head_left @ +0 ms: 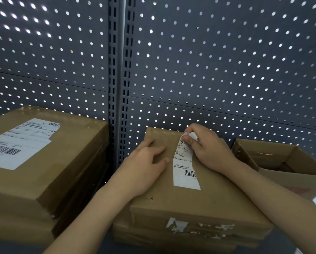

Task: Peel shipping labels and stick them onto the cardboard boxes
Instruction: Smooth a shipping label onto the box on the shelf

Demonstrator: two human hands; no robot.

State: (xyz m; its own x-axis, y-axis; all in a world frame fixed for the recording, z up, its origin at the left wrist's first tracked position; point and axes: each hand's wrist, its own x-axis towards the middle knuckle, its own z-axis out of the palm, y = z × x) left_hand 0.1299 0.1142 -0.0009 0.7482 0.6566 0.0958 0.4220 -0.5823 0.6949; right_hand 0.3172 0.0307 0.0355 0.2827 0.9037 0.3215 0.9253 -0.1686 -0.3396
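The middle cardboard box (pixel 199 197) is taken as the landmark. Nearest, on its front face, torn white label scraps (pixel 177 225) are seen, and directly beneath it a second flat box (pixel 171 237) is stacked. On the left part of its top, the left hand (pixel 144 171) is laid flat, with the fingers straight and slightly spread, pressed against the cardboard and nothing held. Just right of that hand, towards the middle of the box top, the white shipping label (pixel 185 173) is found; its near end, with a barcode, is laid flat on the cardboard, while its far end is lifted and curled. That far end is pinched by the right hand (pixel 208 149), whose thumb and fingers are curled round the paper close to the far edge of the box. To the left of the box, a taller stack of boxes (pixel 62 162) is set, with a printed label (pixel 20 143) stuck on top. To its right, an open carton (pixel 281 162) is placed. Behind the box, a dark pegboard wall (pixel 208 61) is divided by a slotted upright (pixel 118 70).
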